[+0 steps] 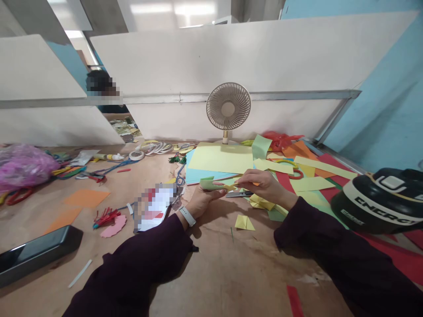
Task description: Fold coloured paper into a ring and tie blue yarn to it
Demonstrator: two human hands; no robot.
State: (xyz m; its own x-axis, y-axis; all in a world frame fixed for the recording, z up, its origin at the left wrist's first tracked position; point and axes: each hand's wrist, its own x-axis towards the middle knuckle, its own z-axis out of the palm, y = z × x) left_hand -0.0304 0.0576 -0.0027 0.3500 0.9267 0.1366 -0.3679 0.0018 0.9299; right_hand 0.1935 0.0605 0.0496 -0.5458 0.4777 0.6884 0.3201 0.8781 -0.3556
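Note:
Over the middle of the table, my left hand [203, 200] is closed around a folded light green paper piece [209, 184]. My right hand [262, 184] pinches the edge of a small yellow paper piece [231, 187], which touches my left fingertips. Whether the yellow and green pieces are joined cannot be made out. Beneath my right fingers lies a metal-bladed tool [236, 194], partly hidden. Folded yellow paper pieces [261, 202] sit just below my right hand, and another folded yellow paper square [244, 223] is nearer to me.
A small fan [228, 108] stands behind stacked pale yellow sheets [221, 157]. To the right are coloured paper scraps [312, 184] and a black bottle-like container [380, 202]. Leftward lie a phone [157, 207], a pink scalloped paper [114, 226] and a black case [39, 253].

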